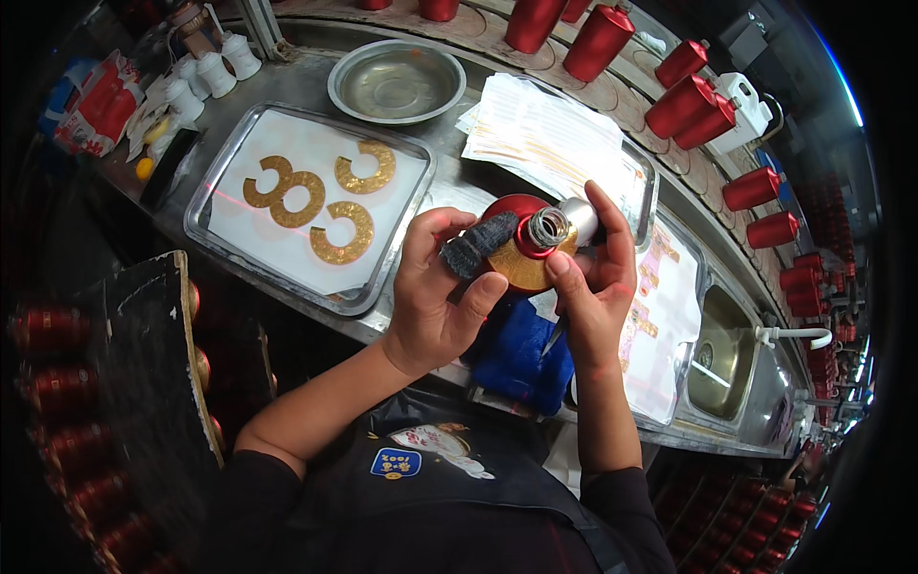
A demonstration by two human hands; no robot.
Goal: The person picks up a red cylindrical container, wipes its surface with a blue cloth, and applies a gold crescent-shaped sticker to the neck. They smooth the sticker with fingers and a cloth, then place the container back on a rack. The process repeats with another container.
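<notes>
Over bench [298, 88], grips [426, 306] [598, 301] curled on bottle [517, 269], pad [475, 247]

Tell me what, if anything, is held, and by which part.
Right hand: red bottle, by its shoulder near the neck. Left hand: dark material at the fingers; hold unclear.

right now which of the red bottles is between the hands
The red bottle with gold on its shoulder and its open mouth facing up, between the left hand and right hand; the red bottles along the back are out of hand.
</notes>
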